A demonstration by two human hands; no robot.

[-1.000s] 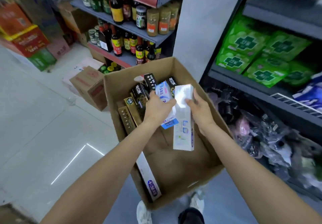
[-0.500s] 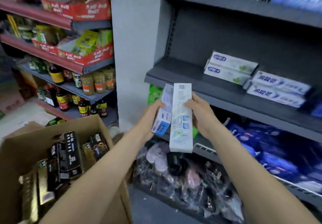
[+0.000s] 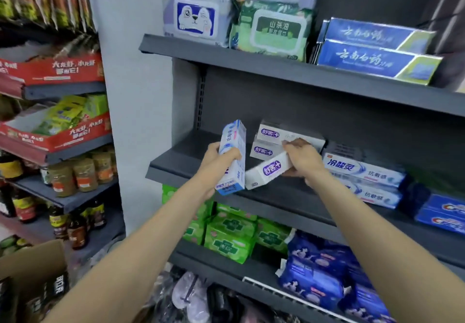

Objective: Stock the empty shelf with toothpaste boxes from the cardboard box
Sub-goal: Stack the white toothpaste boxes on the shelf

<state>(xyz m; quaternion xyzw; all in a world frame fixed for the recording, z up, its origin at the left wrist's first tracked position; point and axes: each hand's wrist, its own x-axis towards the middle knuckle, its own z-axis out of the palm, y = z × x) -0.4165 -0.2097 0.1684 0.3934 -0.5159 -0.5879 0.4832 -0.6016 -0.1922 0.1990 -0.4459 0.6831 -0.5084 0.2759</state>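
Dark grey metal shelf (image 3: 201, 169); brown cardboard box (image 3: 37, 260), cut off lower left; left hand (image 3: 216, 161) grips upright blue-white toothpaste box (image 3: 232, 156); right hand (image 3: 304, 161) grasps tilted white purple-logo toothpaste box (image 3: 266, 172), partly hiding two stacked white boxes (image 3: 266, 141)

our left hand (image 3: 218, 158) grips a blue-and-white toothpaste box (image 3: 232, 158) upright at the grey shelf (image 3: 181, 169). our right hand (image 3: 303, 160) holds a white toothpaste box (image 3: 268, 172) tilted, just before two stacked white boxes (image 3: 270, 141). the cardboard box (image 3: 32, 267) sits lower left.
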